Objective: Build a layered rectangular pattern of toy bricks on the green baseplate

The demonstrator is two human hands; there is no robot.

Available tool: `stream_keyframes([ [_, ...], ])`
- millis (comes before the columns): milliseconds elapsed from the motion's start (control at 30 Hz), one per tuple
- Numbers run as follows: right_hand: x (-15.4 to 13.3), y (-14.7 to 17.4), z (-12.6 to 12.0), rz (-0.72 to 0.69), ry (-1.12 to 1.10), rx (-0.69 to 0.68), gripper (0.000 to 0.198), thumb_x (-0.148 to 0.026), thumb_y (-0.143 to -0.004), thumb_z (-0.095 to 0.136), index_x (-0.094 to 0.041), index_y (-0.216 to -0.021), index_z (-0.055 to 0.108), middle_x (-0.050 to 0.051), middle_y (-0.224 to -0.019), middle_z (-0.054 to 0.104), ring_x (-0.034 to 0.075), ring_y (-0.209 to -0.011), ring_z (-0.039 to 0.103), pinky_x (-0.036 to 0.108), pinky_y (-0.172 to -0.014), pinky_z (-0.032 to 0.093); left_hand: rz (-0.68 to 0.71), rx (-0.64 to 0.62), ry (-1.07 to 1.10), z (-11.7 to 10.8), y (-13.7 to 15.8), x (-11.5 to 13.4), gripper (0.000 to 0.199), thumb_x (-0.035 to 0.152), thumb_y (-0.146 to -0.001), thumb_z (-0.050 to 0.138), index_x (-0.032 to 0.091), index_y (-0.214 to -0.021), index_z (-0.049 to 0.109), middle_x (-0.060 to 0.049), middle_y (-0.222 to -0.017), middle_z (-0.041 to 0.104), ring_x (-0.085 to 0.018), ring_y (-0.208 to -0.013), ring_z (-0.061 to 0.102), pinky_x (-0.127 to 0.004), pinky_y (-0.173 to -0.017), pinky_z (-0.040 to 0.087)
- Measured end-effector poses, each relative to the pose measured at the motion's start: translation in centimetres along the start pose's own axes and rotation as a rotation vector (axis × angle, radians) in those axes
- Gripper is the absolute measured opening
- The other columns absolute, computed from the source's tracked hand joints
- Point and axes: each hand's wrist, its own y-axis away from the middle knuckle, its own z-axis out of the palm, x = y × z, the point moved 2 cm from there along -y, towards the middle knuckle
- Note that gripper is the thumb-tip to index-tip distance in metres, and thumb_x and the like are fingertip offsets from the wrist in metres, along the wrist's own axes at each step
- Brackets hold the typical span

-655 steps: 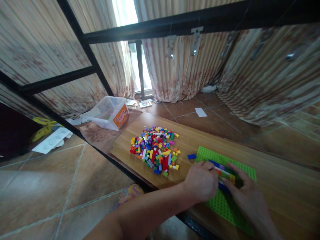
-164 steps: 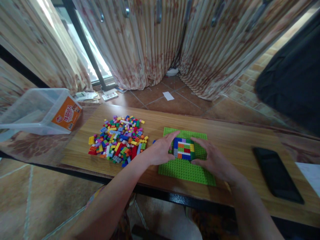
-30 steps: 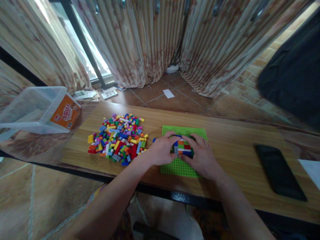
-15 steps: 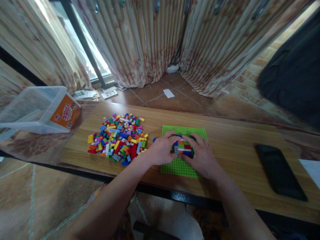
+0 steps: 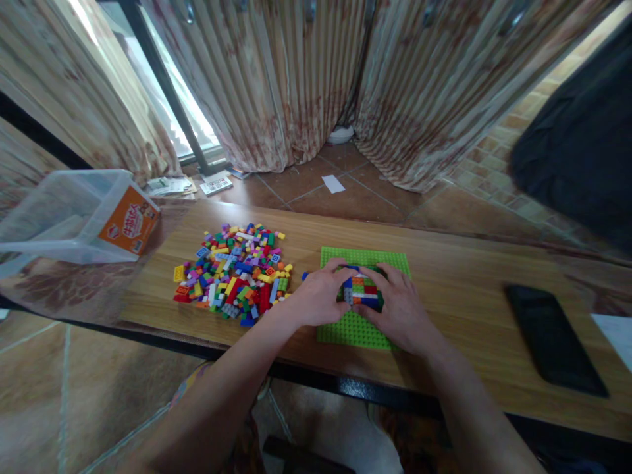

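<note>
Head view, left hand [image 5: 322, 297] and right hand [image 5: 402, 308] clamped on one block [image 5: 363, 290], partly hidden, one baseplate [image 5: 353, 334] beneath, one brick pile [image 5: 237, 273], one tub [image 5: 91, 220], one phone [image 5: 555, 339]

My feed shows one left hand [image 5: 320, 299], one right hand [image 5: 401, 309], one baseplate [image 5: 363, 336], one brick build [image 5: 363, 290] toward five o'clock; one brick heap [image 5: 239, 271] at eight, one tub [image 5: 129, 220] at nine, one black slab [image 5: 555, 341] at four.

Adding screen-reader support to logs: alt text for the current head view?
A person's left hand and right hand clasp a multicoloured brick block from both sides on a green studded baseplate. Loose bricks are heaped left on the wooden table, a flat black slab lies right, and a clear plastic bin sits far left.
</note>
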Motion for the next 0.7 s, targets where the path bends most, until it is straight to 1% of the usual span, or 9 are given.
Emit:
stream_keyframes([
  [100, 0.08, 0.02, 0.09, 0.000, -0.001, 0.007, 0.064, -0.053, -0.083, 0.056, -0.023, -0.139, 0.050, 0.016, -0.137, 0.046, 0.036, -0.128, 0.044, 0.054, -0.102, 0.039, 0.000, 0.003, -0.005, 0.10, -0.01, -0.10, 0.059, 0.022, -0.074, 0.065, 0.017, -0.131, 0.050, -0.015, -0.138, 0.045, -0.029, -0.125, 0.053, -0.045, -0.104, 0.049],
  [233, 0.15, 0.01, 0.13, 0.001, -0.009, 0.012, 0.064, -0.054, -0.082, 0.057, -0.026, -0.139, 0.050, 0.015, -0.136, 0.047, 0.036, -0.127, 0.045, 0.055, -0.101, 0.040, -0.005, -0.003, -0.012, 0.18, -0.01, -0.19, 0.058, 0.023, -0.075, 0.064, 0.017, -0.131, 0.050, -0.015, -0.140, 0.043, -0.028, -0.117, 0.059, -0.045, -0.101, 0.050],
  [433, 0.07, -0.03, -0.02, 0.001, -0.005, -0.003, 0.065, -0.055, -0.083, 0.056, -0.024, -0.140, 0.049, 0.017, -0.137, 0.047, 0.037, -0.127, 0.045, 0.055, -0.100, 0.040, -0.002, -0.004, -0.014, 0.15, -0.07, -0.16, 0.058, 0.022, -0.074, 0.064, 0.018, -0.130, 0.050, -0.014, -0.139, 0.045, -0.029, -0.124, 0.054, -0.045, -0.102, 0.050],
  [700, -0.05, -0.02, -0.07, 0.005, 0.011, -0.007, 0.065, -0.055, -0.083, 0.055, -0.023, -0.139, 0.050, 0.017, -0.138, 0.046, 0.035, -0.128, 0.044, 0.053, -0.102, 0.039, -0.017, -0.012, -0.017, -0.01, 0.04, 0.02, 0.057, 0.023, -0.075, 0.063, 0.016, -0.131, 0.052, -0.016, -0.142, 0.041, -0.029, -0.117, 0.059, -0.045, -0.100, 0.051],
])
